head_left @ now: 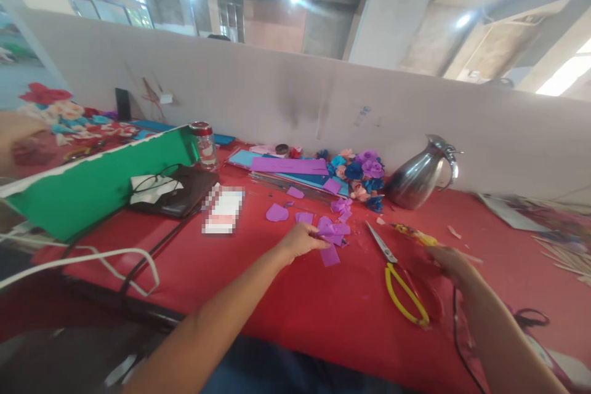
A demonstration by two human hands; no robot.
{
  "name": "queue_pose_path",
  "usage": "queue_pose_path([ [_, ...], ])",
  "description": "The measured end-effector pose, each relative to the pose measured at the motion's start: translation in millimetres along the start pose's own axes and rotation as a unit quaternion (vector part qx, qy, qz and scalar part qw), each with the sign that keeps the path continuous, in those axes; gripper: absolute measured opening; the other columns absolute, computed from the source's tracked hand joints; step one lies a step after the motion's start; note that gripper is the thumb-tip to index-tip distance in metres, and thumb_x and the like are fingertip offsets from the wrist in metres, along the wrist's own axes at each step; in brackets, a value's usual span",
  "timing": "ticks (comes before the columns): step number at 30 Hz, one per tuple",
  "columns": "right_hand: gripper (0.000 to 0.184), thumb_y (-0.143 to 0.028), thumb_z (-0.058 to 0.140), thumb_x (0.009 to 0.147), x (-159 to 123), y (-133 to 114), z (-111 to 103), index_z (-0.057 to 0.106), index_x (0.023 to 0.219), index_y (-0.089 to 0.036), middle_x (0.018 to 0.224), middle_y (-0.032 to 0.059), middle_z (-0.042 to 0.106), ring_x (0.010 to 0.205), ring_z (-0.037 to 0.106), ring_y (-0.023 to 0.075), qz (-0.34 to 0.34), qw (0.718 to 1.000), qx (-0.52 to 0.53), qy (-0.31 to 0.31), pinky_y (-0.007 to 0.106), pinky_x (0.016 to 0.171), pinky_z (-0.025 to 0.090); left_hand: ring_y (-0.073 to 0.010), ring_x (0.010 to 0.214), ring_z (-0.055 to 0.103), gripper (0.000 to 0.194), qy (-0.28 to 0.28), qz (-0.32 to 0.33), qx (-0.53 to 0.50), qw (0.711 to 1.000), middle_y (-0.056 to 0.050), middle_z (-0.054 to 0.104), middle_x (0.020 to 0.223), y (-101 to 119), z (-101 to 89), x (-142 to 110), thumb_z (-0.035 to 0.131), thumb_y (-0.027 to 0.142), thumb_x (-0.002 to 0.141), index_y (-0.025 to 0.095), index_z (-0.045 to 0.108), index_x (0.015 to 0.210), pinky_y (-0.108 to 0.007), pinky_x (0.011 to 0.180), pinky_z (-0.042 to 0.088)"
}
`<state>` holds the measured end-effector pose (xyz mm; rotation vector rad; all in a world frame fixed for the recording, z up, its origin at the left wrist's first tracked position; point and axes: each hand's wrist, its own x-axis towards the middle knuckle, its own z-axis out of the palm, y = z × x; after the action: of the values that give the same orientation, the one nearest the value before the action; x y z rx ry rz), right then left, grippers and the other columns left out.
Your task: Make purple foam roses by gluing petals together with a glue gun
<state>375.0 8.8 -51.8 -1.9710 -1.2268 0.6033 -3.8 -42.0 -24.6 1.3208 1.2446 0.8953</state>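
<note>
My left hand (302, 239) reaches across the red table (295, 301) and pinches purple paper pieces (333, 231) lying in a small heap. More purple cut-outs (277, 213) lie scattered just beyond. My right hand (450, 261) hovers at the right, blurred, close to a thin yellow-tipped tool (415, 235); its fingers look curled. Yellow-handled scissors (399, 283) lie on the table between my two hands, blades pointing away.
Paper flowers (362, 172) and stacked purple and blue sheets (289, 166) sit by the back wall. A steel jug (420, 175) stands at the right, a glass jar (205, 144) and a green board (92, 188) at the left. Cables (92, 258) trail over the near-left edge.
</note>
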Motion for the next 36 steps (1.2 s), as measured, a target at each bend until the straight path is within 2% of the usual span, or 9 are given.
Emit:
queue_pose_path([
  [3,0.014,-0.016,0.061,0.05,-14.4,-8.7,-1.9,0.048,0.053,-0.022,0.041,-0.0055,0.046,0.034,0.042,0.0097,0.063,0.987,0.144,-0.035,0.019,0.031,0.032,-0.0163,0.056,0.052,0.015,0.029,0.017,0.0,0.999,-0.001,0.062,0.052,-5.6,-11.0,-5.4,0.075,0.031,0.056,0.017,0.075,0.061,-0.028,0.058,0.034],
  [7,0.036,-0.011,0.075,0.045,-39.5,-29.6,-6.5,0.06,0.075,-0.023,0.077,0.0032,0.069,0.062,0.066,0.0163,0.062,0.93,0.357,-0.058,0.021,0.046,0.054,-0.0109,0.051,0.043,0.019,0.003,-0.003,-0.082,0.997,-0.001,0.06,0.054,-2.6,-22.2,-10.5,0.077,0.033,0.056,0.017,0.074,0.065,-0.027,0.055,0.03],
  [10,0.034,-0.016,0.079,0.051,-60.3,-44.8,-8.8,0.062,0.079,-0.025,0.097,0.0082,0.07,0.075,0.07,0.02,0.036,0.914,0.394,-0.092,0.022,0.051,0.059,-0.0088,0.046,0.036,0.021,-0.033,-0.036,-0.087,0.995,0.001,0.055,0.049,-4.8,-21.8,-10.5,0.079,0.034,0.053,0.015,0.072,0.062,-0.026,0.05,0.025],
  [12,0.03,-0.019,0.078,0.056,-73.4,-53.7,-9.1,0.064,0.082,-0.024,0.1,0.0091,0.07,0.072,0.069,0.0173,0.035,0.913,0.4,-0.078,0.019,0.052,0.058,-0.0101,0.047,0.039,0.022,-0.03,-0.039,-0.041,0.998,0.001,0.054,0.048,-10.7,-17.7,-8.8,0.079,0.034,0.052,0.015,0.071,0.06,-0.026,0.05,0.026],
  [17,0.034,-0.025,0.075,0.063,-103.3,-69.9,-7.3,0.064,0.095,-0.025,0.089,0.0051,0.07,0.06,0.066,0.0116,0.016,0.914,0.405,-0.015,0.014,0.047,0.055,-0.0104,0.047,0.037,0.022,0.046,-0.035,0.059,0.997,0.004,0.043,0.046,-19.1,-7.9,-3.2,0.074,0.033,0.056,0.015,0.062,0.051,-0.026,0.048,0.024],
  [25,0.043,-0.027,0.084,0.054,-148.5,-64.8,-0.4,0.059,0.088,-0.019,0.065,-0.0027,0.063,0.052,0.057,0.0082,0.063,0.923,0.349,-0.148,0.012,0.042,0.047,-0.0111,0.054,0.042,0.02,0.052,-0.088,0.122,0.987,0.004,0.044,0.053,-9.4,-6.6,1.7,0.069,0.029,0.058,0.015,0.055,0.055,-0.024,0.051,0.028],
  [30,0.041,-0.038,0.081,0.062,-168.9,-66.9,13.7,0.057,0.089,-0.018,0.064,-0.0033,0.056,0.055,0.053,0.0091,-0.009,0.937,0.291,-0.192,0.017,0.048,0.045,-0.009,0.05,0.037,0.021,0.052,-0.107,0.123,0.985,0.005,0.04,0.05,-5.2,-7.5,2.1,0.069,0.027,0.058,0.016,0.051,0.055,-0.023,0.049,0.026],
  [33,0.036,-0.051,0.065,0.076,-176.3,-68.9,23.7,0.056,0.088,-0.018,0.057,-0.004,0.05,0.048,0.045,0.0086,-0.076,0.95,0.214,-0.213,0.019,0.043,0.037,-0.0083,0.048,0.033,0.023,0.054,-0.102,0.117,0.986,0.006,0.036,0.047,-5.2,-9.4,4.7,0.071,0.029,0.055,0.016,0.052,0.055,-0.023,0.047,0.022],
  [36,0.039,-0.056,0.05,0.085,-180.1,-68.8,32.6,0.056,0.089,-0.018,0.058,-0.0018,0.052,0.048,0.045,0.0107,-0.138,0.955,0.142,-0.221,0.023,0.047,0.038,-0.0082,0.047,0.032,0.023,0.043,-0.108,0.119,0.986,0.006,0.036,0.047,-6.3,-11.0,8.5,0.072,0.03,0.055,0.016,0.054,0.056,-0.023,0.047,0.022],
])
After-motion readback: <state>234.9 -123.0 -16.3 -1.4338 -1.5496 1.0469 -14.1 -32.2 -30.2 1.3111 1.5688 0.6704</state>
